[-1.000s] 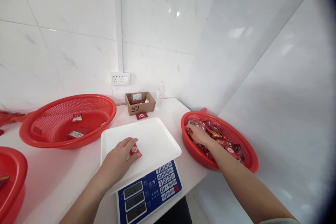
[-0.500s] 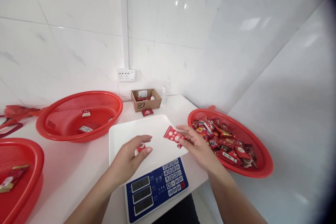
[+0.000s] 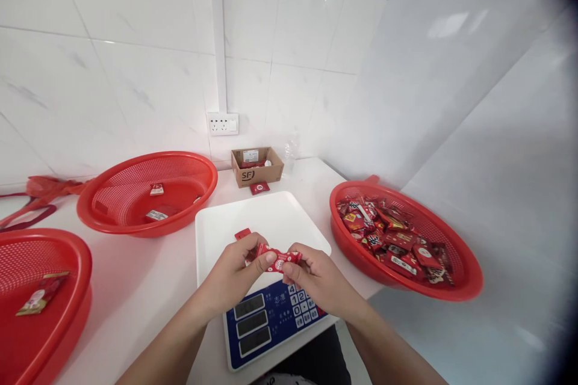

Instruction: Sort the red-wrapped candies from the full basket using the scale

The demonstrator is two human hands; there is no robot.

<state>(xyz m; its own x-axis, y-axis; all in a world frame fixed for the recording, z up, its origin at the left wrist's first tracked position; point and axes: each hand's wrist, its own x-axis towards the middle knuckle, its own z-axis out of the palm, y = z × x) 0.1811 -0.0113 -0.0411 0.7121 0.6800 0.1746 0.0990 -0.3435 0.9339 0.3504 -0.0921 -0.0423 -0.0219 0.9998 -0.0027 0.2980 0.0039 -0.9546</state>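
Observation:
Both hands meet over the front of the white scale tray [image 3: 266, 210]. A red wrapped snack packet [image 3: 279, 260] with white print is stretched between them. My left hand [image 3: 239, 271] pinches its left end between thumb and fingers, and my right hand [image 3: 313, 274] grips its right end. Another small red packet [image 3: 242, 233] shows just behind my left fingers; whether it lies on the tray or is held I cannot tell. Beneath the hands is the scale's blue keypad panel [image 3: 282, 325], partly covered by my right hand.
To the right, a red basket [image 3: 469, 271] holds many red snack packets. Two more red baskets [image 3: 135, 230] [image 3: 81, 289] stand left with a few packets. Behind the tray are a small cardboard box [image 3: 266, 177], a red packet [image 3: 259, 188] and a clear plastic bottle [image 3: 291, 147].
My right hand has brought its red packet leftward to my left hand, which has closed on the packet's other end. The view has shifted slightly.

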